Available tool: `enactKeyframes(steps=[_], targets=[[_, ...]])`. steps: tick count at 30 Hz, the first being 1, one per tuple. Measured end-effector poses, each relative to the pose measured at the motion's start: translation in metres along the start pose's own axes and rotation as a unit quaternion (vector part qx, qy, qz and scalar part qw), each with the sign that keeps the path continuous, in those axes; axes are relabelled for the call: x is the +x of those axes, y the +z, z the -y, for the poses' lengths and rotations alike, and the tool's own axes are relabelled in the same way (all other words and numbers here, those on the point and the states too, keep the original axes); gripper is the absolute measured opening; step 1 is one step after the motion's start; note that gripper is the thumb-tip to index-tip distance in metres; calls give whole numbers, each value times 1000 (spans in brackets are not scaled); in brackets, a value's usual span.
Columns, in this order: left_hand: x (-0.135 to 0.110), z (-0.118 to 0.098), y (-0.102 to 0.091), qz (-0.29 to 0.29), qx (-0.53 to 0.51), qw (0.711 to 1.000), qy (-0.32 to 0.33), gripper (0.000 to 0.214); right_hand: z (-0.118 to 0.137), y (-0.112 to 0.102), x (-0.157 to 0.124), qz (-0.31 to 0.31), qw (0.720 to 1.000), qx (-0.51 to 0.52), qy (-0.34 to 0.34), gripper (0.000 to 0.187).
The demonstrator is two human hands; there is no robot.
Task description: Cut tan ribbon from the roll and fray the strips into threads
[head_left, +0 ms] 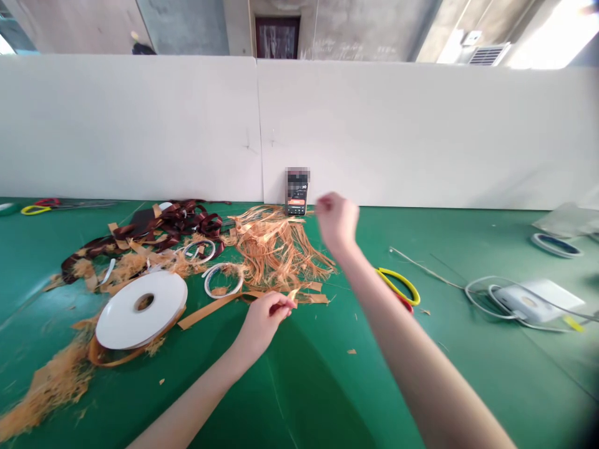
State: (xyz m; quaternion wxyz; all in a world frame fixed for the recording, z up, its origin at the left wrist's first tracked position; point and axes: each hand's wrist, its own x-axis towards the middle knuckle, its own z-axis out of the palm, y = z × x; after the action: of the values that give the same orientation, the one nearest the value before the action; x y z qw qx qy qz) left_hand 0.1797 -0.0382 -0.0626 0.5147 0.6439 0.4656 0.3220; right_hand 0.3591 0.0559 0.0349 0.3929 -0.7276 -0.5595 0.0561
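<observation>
The left hand (264, 322) has its fingers (281, 304) pinched shut on a torn orange strip (294, 295), with shredded orange fibres (276, 249) just beyond them and a white tape roll (140, 310) further left. The right hand (337, 219) hangs above the green mat (327, 386) (too blurred to tell how far its fingers are open).

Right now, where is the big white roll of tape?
In the head view, the white tape roll lies on the green mat, left of the person's left hand, among orange shreds.
</observation>
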Motion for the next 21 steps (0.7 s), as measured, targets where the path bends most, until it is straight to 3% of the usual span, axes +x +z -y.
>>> enactKeyframes(steps=[2, 3, 4, 5, 7, 8, 9, 10, 12, 14, 16, 18, 20, 21], targets=[[9, -7, 10, 10, -26, 1000, 10, 13, 45, 27, -7, 93, 991, 54, -83, 31], [14, -10, 13, 10, -36, 999, 15, 11, 63, 37, -12, 164, 974, 87, -130, 47], [19, -13, 15, 9, -44, 999, 16, 8, 75, 43, -16, 315, 916, 148, -200, 70], [23, -15, 15, 7, -50, 999, 13, 6, 83, 46, -20, 408, 864, 198, -221, 85], [31, -19, 11, -3, -73, 997, 4, 7, 85, 42, -23, 487, 806, 273, -196, 84], [34, -21, 8, -14, -94, 995, 1, 11, 80, 36, -22, 465, 818, 297, -160, 74], [37, -23, 4, -26, -120, 992, -1, 16, 72, 29, -20, 410, 850, 309, -115, 63], [40, -25, 0, -40, -146, 988, -2, 21, 62, 22, -16, 329, 889, 309, -75, 57], [44, -29, -8, -63, -191, 980, 1, 29, 38, 8, -8, 137, 952, 273, 10, 65], [47, -36, -13, -70, -217, 974, 14, 32, 16, -3, -3, 24, 968, 232, 95, 67], [48, -42, -16, -65, -237, 968, 43, 31, -1, -9, -5, -48, 972, 180, 142, 57], [46, -48, -16, -58, -235, 967, 79, 35, -10, -11, -16, -58, 975, 169, 130, 49], [44, -52, -14, -55, -209, 971, 100, 41, -13, -10, -32, 75, 961, 244, 106, 45], [42, -53, -13, -49, -193, 974, 104, 43, -14, -9, -41, 184, 931, 300, 100, 41]])
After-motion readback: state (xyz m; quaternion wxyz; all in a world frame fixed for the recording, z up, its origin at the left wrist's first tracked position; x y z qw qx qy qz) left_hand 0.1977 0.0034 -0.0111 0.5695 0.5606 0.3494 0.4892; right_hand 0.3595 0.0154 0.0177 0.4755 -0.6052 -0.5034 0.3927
